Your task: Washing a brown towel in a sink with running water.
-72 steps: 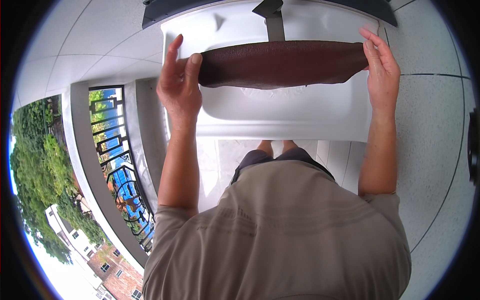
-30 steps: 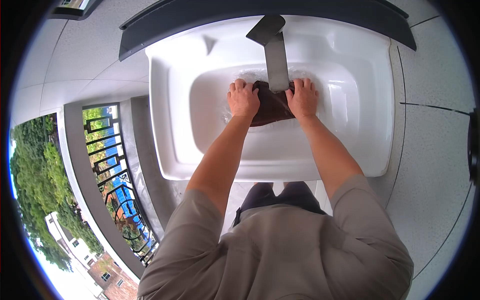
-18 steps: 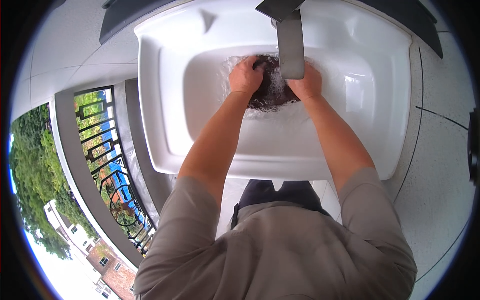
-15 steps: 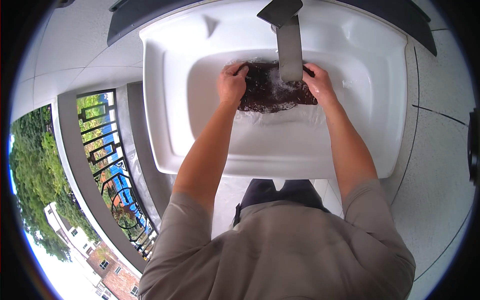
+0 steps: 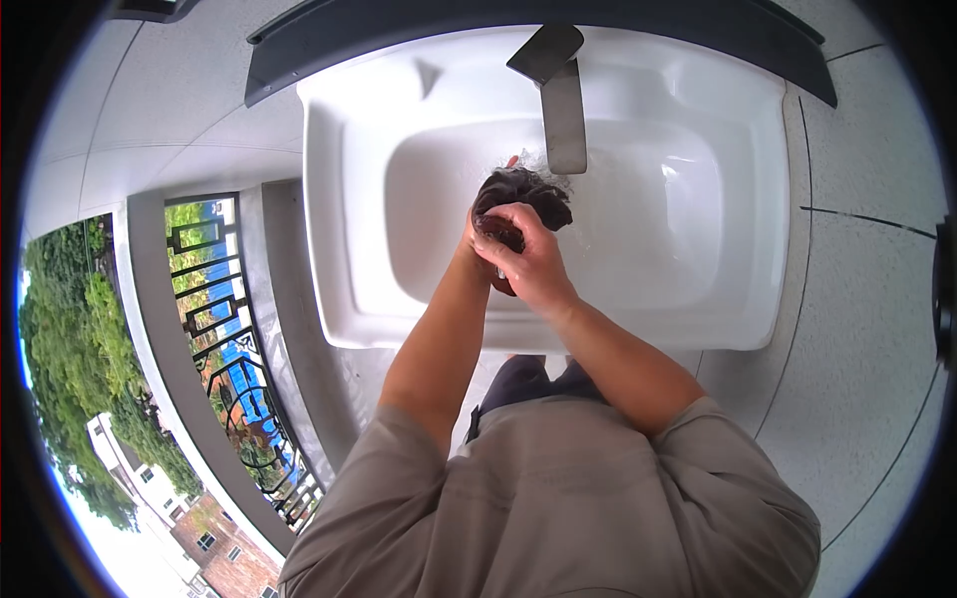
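A wet, dark brown cloth (image 5: 520,189) is bunched up between my two hands over the sink basin, just left of the faucet's end. My right hand (image 5: 533,257) reaches across to the left and grips the near part of the bundle, thumb and fingers curled round a fold. Behind and under the cloth, my left hand (image 5: 475,242) holds it from the left side; most of its fingers are hidden, with one fingertip showing past the far edge. Water splashes at the cloth's far side, below the grey faucet (image 5: 565,120).
The white sink (image 5: 334,199) has a wide rim around its basin. A dark ledge (image 5: 638,17) runs along its back. Left stand a grey-framed railing (image 5: 224,329) and, beyond it, trees (image 5: 70,329) and buildings. Pale tiles (image 5: 867,279) lie on the right.
The cloth, spread flat between both hands under the faucet before, is now gathered into a bundle. My right hand has crossed leftward and nearer to me. The view has shifted slightly.
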A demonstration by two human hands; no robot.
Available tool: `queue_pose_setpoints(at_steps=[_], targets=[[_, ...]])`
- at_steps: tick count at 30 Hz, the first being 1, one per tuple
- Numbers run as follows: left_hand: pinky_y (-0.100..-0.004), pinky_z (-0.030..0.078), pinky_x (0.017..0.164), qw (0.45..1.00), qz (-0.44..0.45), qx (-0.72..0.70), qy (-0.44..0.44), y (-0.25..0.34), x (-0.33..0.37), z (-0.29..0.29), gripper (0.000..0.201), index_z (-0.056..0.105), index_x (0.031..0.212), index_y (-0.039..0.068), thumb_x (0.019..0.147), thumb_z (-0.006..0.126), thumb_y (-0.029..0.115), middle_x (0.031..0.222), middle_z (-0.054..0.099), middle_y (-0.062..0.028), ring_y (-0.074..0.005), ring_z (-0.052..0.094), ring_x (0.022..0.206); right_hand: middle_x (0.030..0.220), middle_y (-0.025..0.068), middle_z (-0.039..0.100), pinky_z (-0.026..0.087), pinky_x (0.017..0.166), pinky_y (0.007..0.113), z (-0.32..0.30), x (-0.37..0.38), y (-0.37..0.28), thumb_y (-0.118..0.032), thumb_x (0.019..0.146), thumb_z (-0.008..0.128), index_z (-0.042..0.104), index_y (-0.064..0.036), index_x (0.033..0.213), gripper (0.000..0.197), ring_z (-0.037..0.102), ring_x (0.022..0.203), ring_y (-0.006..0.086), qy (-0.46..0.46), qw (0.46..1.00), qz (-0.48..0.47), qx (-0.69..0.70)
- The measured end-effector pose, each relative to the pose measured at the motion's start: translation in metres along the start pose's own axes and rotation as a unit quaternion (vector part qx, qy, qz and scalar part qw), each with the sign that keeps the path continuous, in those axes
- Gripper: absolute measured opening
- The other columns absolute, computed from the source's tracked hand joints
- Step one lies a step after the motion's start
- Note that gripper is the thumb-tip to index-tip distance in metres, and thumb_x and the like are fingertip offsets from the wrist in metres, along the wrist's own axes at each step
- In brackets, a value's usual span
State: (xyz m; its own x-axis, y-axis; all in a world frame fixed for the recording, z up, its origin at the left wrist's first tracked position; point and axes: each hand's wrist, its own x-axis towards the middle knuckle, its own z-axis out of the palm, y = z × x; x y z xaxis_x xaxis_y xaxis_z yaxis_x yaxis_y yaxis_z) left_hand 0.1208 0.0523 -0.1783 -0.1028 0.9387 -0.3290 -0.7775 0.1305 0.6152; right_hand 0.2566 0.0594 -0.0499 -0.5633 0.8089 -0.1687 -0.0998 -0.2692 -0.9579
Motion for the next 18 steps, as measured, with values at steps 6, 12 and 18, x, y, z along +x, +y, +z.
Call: queue_pose_setpoints(at_steps=[6,12,18], targets=[[-0.0467,0.051,0.105,0.963,-0.032,-0.262,-0.06,-0.022,-0.003,0.052,0.044,0.054,0.145,0.009,0.11,0.05,0.035,0.133,0.062,-0.0151,-0.0317,0.06,0.126,0.102,0.0101,0.067,0.058,0.078,0.044,-0.006,0.01,-0.007,-0.023,0.09,0.074,0.064,-0.0089,0.108,0.025,0.07,0.091,0.033,-0.053,0.918,-0.122,-0.374],[-0.0396,0.056,0.087,0.931,-0.135,-0.027,0.337,-0.031,-0.024,0.067,0.029,0.065,0.129,0.018,0.106,0.054,0.033,0.106,0.072,-0.0075,-0.0275,0.072,0.098,0.088,0.0149,0.073,0.058,0.071,0.049,-0.052,0.08,0.017,-0.032,0.096,0.069,0.062,-0.0073,0.106,0.028,0.072,0.081,0.0378,0.038,0.881,0.003,-0.472],[-0.0437,0.056,0.09,0.741,-0.038,0.624,0.246,0.019,-0.062,0.068,0.036,0.07,0.121,0.008,0.103,0.063,0.04,0.113,0.068,-0.0199,-0.0354,0.07,0.1,0.122,0.0208,0.061,0.055,0.096,0.05,-0.145,0.04,0.023,-0.058,0.098,0.065,0.055,0.0037,0.119,0.066,0.06,0.118,0.0403,0.121,0.793,0.128,-0.583]])
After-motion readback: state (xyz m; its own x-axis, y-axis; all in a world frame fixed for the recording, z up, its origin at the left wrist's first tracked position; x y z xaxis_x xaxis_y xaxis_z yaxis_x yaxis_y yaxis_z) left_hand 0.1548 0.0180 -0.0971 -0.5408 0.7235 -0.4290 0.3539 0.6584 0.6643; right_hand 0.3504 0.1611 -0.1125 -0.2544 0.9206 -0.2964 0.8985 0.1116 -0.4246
